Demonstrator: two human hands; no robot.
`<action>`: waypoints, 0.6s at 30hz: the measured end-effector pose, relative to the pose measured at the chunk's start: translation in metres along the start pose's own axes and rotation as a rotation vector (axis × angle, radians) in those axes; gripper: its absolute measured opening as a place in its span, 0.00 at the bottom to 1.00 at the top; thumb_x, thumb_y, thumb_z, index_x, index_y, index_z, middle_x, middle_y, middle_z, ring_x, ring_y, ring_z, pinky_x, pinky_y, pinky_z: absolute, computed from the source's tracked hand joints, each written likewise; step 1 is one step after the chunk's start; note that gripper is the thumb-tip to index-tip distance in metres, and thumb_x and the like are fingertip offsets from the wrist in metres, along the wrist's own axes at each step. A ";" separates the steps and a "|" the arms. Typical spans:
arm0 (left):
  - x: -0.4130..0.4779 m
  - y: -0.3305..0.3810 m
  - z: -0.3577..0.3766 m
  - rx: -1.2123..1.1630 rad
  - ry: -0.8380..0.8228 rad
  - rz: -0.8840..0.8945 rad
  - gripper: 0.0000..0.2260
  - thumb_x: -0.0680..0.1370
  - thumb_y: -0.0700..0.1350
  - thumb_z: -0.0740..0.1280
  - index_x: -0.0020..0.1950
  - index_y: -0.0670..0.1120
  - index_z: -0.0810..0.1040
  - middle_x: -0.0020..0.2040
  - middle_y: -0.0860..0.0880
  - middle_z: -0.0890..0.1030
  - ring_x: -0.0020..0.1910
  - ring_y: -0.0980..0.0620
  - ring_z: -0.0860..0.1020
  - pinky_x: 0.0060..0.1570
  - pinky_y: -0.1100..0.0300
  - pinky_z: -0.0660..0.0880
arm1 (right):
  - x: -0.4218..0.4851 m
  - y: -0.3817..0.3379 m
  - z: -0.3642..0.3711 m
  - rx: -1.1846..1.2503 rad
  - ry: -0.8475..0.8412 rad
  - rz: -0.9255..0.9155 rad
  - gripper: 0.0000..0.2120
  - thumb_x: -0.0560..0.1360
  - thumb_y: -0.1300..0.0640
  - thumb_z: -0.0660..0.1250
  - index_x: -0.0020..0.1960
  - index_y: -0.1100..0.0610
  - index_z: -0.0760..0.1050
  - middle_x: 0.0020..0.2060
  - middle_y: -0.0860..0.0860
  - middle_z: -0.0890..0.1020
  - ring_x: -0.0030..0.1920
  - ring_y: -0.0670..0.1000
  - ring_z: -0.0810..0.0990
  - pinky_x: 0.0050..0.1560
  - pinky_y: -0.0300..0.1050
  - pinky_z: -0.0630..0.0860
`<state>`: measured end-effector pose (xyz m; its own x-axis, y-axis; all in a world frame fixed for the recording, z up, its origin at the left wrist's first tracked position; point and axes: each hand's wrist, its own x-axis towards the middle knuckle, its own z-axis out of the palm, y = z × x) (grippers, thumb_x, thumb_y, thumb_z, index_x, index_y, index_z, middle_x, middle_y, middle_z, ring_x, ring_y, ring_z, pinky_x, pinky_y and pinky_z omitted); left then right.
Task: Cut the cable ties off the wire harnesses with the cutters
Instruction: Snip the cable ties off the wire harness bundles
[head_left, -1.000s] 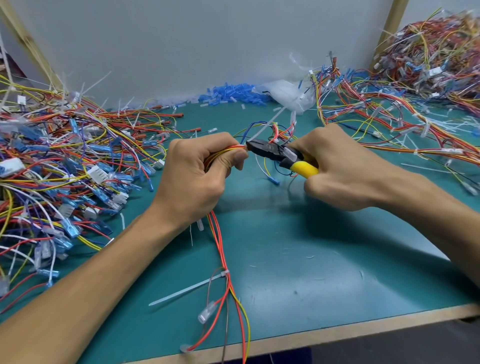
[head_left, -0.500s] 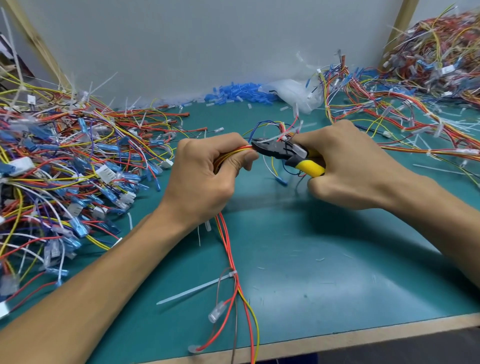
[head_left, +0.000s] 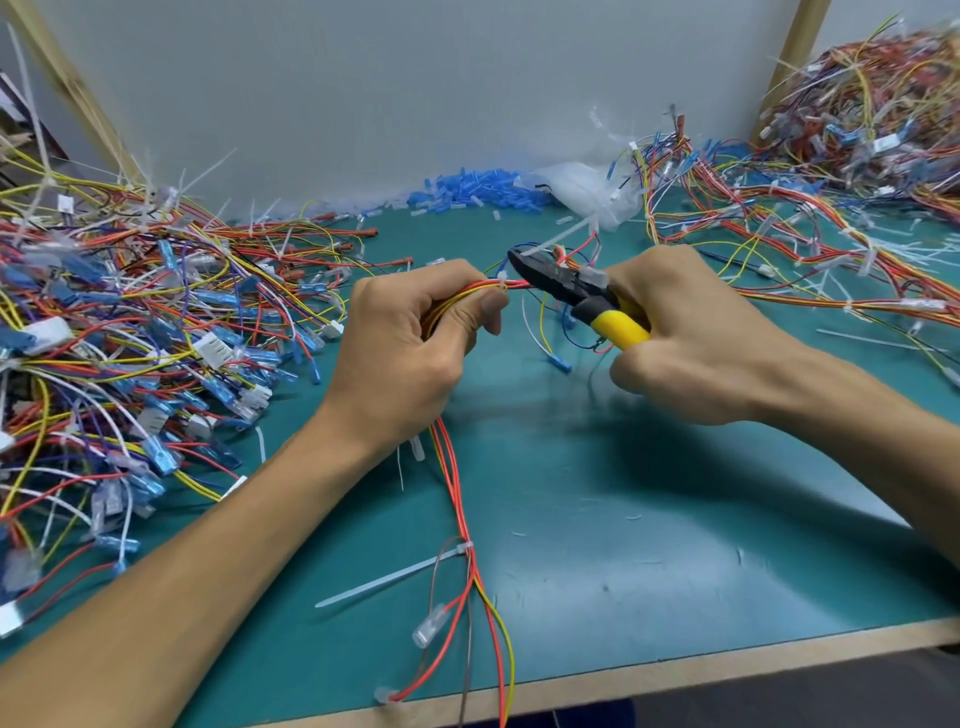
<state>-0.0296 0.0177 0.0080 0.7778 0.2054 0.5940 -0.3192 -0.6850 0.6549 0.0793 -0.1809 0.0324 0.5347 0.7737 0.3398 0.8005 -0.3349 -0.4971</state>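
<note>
My left hand (head_left: 410, 343) grips a wire harness (head_left: 457, 499) of red, orange and yellow wires, whose tail runs down over the table's front edge. My right hand (head_left: 691, 338) holds the yellow-handled cutters (head_left: 582, 296). Their black jaws sit at a white cable tie (head_left: 503, 283) on the bundle, just right of my left thumb. That tie's long tail sticks up to the right past the jaws. A second white cable tie (head_left: 400, 574) wraps the harness lower down, its tail lying on the mat.
A big heap of harnesses with blue connectors (head_left: 119, 332) fills the left of the green mat (head_left: 649, 545). More harnesses (head_left: 831, 208) pile up at the right and back right. Loose blue terminals (head_left: 472, 189) and a plastic bag (head_left: 582, 192) lie by the wall.
The cutter jaws have tilted up and left onto the cable tie beside my left thumb. Both hands stay close together in the same grips.
</note>
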 end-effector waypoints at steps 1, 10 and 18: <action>0.001 -0.001 0.000 -0.038 -0.003 -0.026 0.12 0.83 0.41 0.68 0.39 0.40 0.80 0.26 0.45 0.69 0.25 0.47 0.66 0.28 0.56 0.61 | 0.000 0.000 -0.001 0.037 0.015 0.004 0.10 0.60 0.59 0.60 0.33 0.56 0.58 0.26 0.47 0.57 0.29 0.48 0.53 0.26 0.42 0.51; 0.011 -0.019 -0.006 -0.477 0.085 -0.482 0.16 0.84 0.50 0.66 0.39 0.44 0.80 0.25 0.50 0.67 0.20 0.52 0.62 0.23 0.64 0.62 | 0.000 -0.001 -0.009 0.024 0.137 -0.331 0.14 0.59 0.64 0.62 0.34 0.49 0.62 0.30 0.45 0.57 0.33 0.47 0.55 0.31 0.41 0.54; 0.012 -0.016 -0.012 -0.576 -0.032 -0.618 0.15 0.83 0.51 0.67 0.45 0.41 0.82 0.29 0.46 0.69 0.22 0.51 0.63 0.25 0.61 0.62 | 0.002 0.002 -0.005 -0.114 0.325 -0.322 0.20 0.60 0.61 0.65 0.51 0.63 0.72 0.45 0.52 0.71 0.43 0.56 0.68 0.41 0.57 0.72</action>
<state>-0.0216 0.0392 0.0101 0.9156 0.3997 0.0429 -0.0509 0.0095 0.9987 0.0838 -0.1827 0.0362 0.2968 0.6454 0.7038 0.9544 -0.1768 -0.2404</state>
